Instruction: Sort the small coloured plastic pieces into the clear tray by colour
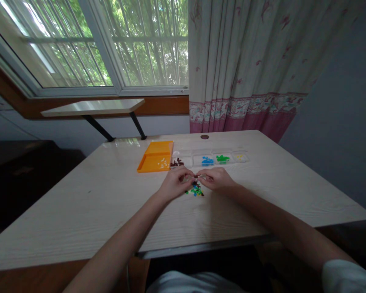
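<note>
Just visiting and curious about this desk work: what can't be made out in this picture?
Head view:
- What the left hand and right hand pinch between them: the fingers cover it, and it is too small.
- The mixed pile of coloured bits: shapes too tiny and blurred.
- Pieces in the clear box: colours show, shapes too small.
- The round dark spot on the table: too small to name.
</note>
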Motion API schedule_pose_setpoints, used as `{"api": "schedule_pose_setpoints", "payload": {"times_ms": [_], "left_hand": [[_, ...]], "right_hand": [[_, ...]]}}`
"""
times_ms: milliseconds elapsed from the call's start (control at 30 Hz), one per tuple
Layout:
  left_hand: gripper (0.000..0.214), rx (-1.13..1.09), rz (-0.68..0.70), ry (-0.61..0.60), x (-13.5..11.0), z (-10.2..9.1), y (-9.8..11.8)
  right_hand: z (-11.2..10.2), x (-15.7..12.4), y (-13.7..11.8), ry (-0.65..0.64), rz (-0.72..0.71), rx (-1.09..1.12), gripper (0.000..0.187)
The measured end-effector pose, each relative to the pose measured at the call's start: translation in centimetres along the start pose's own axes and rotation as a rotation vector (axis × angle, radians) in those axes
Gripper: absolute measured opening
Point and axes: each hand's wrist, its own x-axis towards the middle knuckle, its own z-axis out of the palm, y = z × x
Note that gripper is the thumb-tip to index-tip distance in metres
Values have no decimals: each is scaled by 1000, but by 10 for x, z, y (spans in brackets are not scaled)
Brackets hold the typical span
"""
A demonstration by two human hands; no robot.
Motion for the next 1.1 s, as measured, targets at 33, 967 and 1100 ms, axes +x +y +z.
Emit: {"api": "schedule_pose_setpoints", "payload": {"times_ms": [33,967,1100], "left_hand": [[11,0,2,0,0,0,0],[13,215,-25,388,1,-25,-9],[15,241,-109,369,1,-21,-18]], "right_hand": [[0,0,0,-21,11,4,22],[-17,4,9,-573,149,75,23],[-16,2,10,-539,167,50,20]]}}
